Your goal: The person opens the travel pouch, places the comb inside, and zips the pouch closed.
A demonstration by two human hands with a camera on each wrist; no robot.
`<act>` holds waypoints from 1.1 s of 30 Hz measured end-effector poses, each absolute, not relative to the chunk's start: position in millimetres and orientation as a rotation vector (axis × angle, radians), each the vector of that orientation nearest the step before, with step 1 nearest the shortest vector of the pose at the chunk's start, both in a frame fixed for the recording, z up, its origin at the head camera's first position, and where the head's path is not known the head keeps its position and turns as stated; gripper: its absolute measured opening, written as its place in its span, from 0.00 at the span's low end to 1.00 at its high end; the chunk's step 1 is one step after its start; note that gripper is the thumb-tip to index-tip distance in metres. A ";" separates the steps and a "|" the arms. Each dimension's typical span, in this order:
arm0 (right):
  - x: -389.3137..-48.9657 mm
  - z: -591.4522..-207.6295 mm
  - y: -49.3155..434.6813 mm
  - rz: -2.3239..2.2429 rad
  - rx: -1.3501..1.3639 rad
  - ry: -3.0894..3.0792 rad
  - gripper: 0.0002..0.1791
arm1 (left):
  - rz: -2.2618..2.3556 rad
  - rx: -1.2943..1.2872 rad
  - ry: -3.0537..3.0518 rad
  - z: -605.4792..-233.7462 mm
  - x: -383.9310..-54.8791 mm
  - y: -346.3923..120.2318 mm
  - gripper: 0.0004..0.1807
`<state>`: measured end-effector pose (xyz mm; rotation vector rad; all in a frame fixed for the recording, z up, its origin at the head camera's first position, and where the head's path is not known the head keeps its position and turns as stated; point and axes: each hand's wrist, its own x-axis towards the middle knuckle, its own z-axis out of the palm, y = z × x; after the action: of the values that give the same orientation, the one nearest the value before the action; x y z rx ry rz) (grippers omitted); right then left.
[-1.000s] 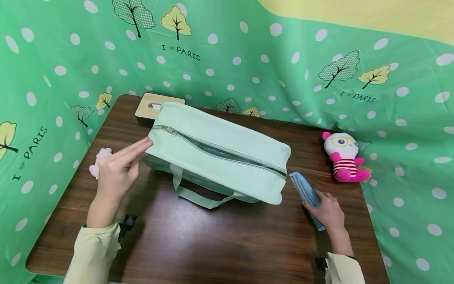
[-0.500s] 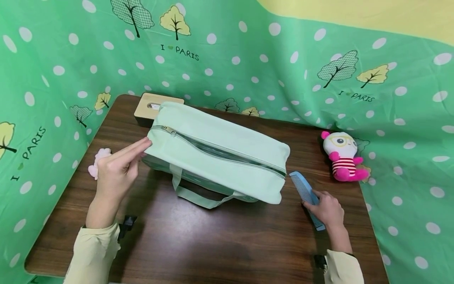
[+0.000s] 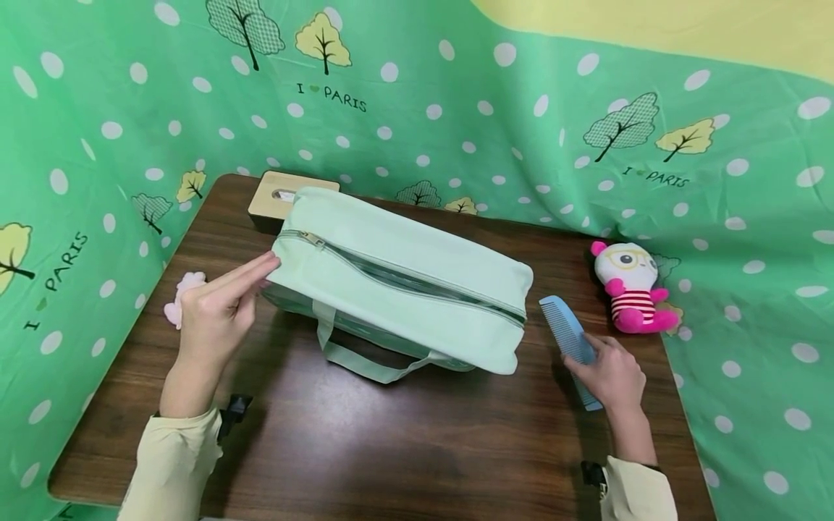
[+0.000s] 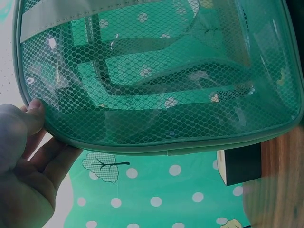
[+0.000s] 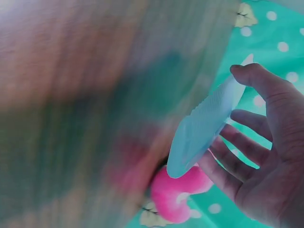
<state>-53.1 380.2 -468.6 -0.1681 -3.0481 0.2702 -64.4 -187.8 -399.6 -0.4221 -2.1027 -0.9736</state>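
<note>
A mint-green zip bag (image 3: 417, 231) stands at an angle on the wooden table, its zipper partly open along the top. My left hand (image 3: 218, 311) pinches its left corner, thumb on the front edge and fingers behind. Mesh and clear plastic form the bag's front panel (image 4: 161, 95) in the left wrist view. Over at the right, my right hand (image 3: 615, 373) holds a blue comb (image 3: 562, 325) between thumb and fingertips, teeth facing left. That comb (image 5: 204, 123) appears clear of the tabletop in the right wrist view.
Right of the bag, near the table edge, sits a pink-and-white plush toy (image 3: 632, 289). A tissue box (image 3: 263, 206) stands behind the bag's left end. Beside my left hand lies a small pink item (image 3: 177, 307). A green dotted curtain (image 3: 456, 123) surrounds the table (image 3: 365, 449).
My right hand has moved slightly away and to the right, lifting the comb with it. The left hand and the bag stay where they were.
</note>
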 end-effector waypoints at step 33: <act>-50.4 -360.5 293.1 0.341 0.331 -2.337 0.39 | -0.967 -0.462 -2.073 -395.5 -56.7 -186.2 0.24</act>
<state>-50.4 293.1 -360.5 0.3305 -2.3367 0.3415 -56.7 -186.2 -395.5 -0.4623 -2.0732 -0.9667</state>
